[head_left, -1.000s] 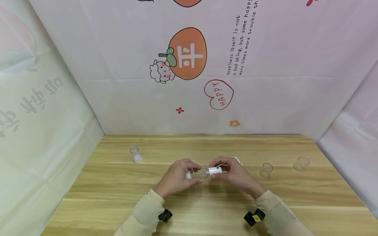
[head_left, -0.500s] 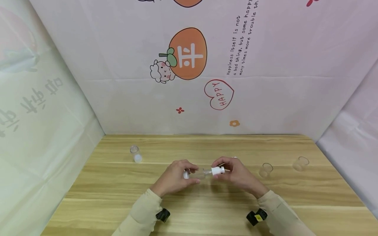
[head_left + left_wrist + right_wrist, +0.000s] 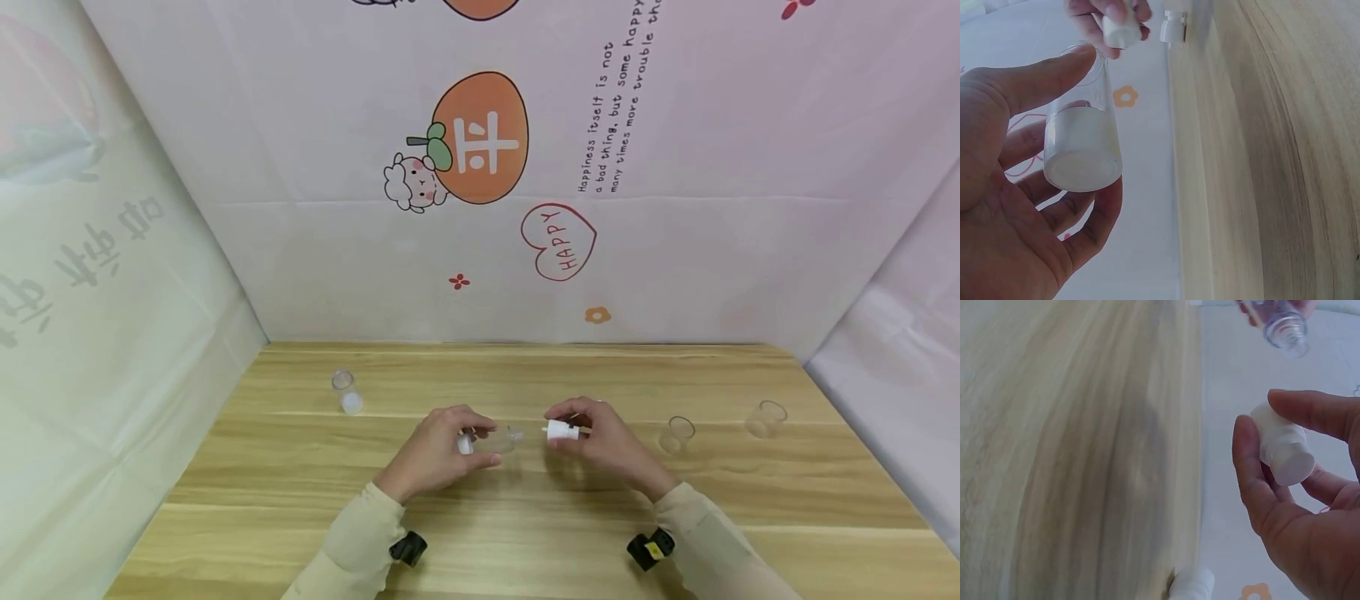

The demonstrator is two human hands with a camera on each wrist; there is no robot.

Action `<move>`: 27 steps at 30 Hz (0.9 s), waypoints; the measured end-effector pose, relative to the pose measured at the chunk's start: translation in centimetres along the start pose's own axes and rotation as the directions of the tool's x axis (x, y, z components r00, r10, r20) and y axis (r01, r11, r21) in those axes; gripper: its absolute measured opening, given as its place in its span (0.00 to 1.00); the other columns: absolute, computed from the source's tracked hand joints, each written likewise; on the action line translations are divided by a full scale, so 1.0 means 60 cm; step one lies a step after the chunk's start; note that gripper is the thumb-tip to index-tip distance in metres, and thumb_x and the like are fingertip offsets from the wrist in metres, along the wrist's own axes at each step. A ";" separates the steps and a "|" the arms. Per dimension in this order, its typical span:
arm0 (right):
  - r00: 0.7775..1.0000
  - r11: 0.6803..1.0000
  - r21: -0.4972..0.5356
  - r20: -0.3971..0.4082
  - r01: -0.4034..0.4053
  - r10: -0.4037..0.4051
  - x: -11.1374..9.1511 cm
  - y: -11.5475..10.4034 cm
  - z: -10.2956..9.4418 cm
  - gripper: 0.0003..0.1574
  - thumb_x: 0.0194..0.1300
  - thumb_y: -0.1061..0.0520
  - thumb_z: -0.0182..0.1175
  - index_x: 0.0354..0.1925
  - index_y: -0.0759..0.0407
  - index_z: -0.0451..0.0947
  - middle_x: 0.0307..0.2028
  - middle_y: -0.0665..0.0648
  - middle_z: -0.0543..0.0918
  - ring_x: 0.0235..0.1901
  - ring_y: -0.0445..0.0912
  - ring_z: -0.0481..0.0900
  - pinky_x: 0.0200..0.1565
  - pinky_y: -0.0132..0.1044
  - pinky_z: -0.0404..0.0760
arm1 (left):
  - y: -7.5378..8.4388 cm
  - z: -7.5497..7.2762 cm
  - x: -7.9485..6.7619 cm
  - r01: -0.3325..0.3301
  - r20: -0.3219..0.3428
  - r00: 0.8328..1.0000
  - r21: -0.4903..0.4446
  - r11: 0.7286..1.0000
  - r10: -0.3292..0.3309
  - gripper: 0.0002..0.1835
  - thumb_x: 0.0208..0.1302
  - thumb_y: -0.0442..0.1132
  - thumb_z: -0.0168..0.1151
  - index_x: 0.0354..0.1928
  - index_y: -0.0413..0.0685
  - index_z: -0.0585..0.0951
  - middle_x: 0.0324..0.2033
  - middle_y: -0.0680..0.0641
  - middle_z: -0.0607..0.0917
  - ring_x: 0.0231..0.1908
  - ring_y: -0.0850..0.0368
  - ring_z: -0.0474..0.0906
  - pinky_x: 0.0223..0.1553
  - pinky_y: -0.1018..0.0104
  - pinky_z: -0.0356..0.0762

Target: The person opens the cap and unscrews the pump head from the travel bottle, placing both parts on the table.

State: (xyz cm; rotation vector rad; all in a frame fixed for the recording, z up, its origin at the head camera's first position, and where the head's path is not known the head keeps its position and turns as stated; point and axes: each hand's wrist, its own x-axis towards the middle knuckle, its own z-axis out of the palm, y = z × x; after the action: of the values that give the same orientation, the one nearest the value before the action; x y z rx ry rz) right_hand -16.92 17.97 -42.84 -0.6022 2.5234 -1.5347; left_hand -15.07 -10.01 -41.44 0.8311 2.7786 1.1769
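Note:
My left hand grips a small clear bottle with a white base, held on its side above the table. The bottle's bare threaded neck points right, as the right wrist view also shows. My right hand pinches a white pump head between thumb and fingers. From it a thin stem points left, toward the bottle's neck, with a gap between the two. In the left wrist view, the bottle's white bottom faces the camera and the thumb lies along its side.
A second white pump head stands on the table, mostly hidden behind my right hand in the head view. Two clear caps stand at the right. Another clear container with a white base is at the back left of the wooden table.
The pump head and the bottle have come apart: my left hand has drawn the bottle left, and my right hand has moved slightly right, baring the neck and the stem.

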 end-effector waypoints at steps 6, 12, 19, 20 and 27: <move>0.998 0.991 -0.132 -0.049 0.024 -0.031 0.010 0.010 0.010 0.17 0.59 0.66 0.73 0.47 0.68 0.82 0.42 0.58 0.81 0.41 0.50 0.80 0.40 0.36 0.81 | -0.002 -0.002 -0.003 -0.004 -0.010 1.000 -0.019 1.000 0.004 0.21 0.60 0.46 0.76 0.52 0.43 0.86 0.44 0.47 0.87 0.44 0.50 0.83 0.44 0.66 0.80; 0.997 0.975 -0.224 -0.078 0.012 -0.030 0.022 0.016 0.016 0.17 0.58 0.67 0.73 0.45 0.67 0.82 0.39 0.56 0.82 0.39 0.49 0.81 0.42 0.40 0.82 | -0.003 -0.003 -0.003 -0.003 -0.017 1.000 -0.025 1.000 0.003 0.21 0.60 0.45 0.76 0.52 0.43 0.87 0.44 0.47 0.87 0.44 0.50 0.83 0.43 0.67 0.80; 0.995 0.951 -0.309 -0.093 0.006 -0.037 0.037 0.020 0.023 0.15 0.57 0.67 0.74 0.44 0.65 0.82 0.36 0.54 0.80 0.37 0.46 0.79 0.40 0.39 0.80 | -0.005 0.000 -0.002 -0.013 -0.024 1.000 -0.031 0.999 0.012 0.19 0.59 0.45 0.76 0.51 0.46 0.87 0.43 0.48 0.87 0.43 0.49 0.83 0.42 0.68 0.80; 0.995 0.946 -0.325 -0.097 0.005 -0.039 0.039 0.020 0.025 0.16 0.57 0.67 0.74 0.43 0.65 0.82 0.36 0.54 0.80 0.36 0.45 0.79 0.39 0.39 0.80 | -0.005 0.000 -0.002 -0.013 -0.024 1.000 -0.031 0.999 0.012 0.19 0.59 0.45 0.76 0.51 0.46 0.87 0.43 0.48 0.87 0.43 0.49 0.83 0.42 0.68 0.79; 0.992 0.919 -0.394 -0.119 -0.014 -0.036 0.053 0.023 0.032 0.16 0.54 0.66 0.76 0.42 0.65 0.83 0.33 0.53 0.79 0.34 0.44 0.77 0.39 0.40 0.80 | -0.004 0.001 0.000 -0.014 -0.033 0.999 -0.033 0.999 0.013 0.20 0.59 0.45 0.77 0.51 0.44 0.87 0.43 0.49 0.87 0.43 0.50 0.83 0.41 0.68 0.79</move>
State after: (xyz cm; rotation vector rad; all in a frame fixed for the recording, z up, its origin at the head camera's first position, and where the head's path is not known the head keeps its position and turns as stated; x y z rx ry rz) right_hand -19.61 15.66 -44.67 -0.5795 2.9578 -1.0951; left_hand -15.15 -10.12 -41.66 0.8370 2.7745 1.2466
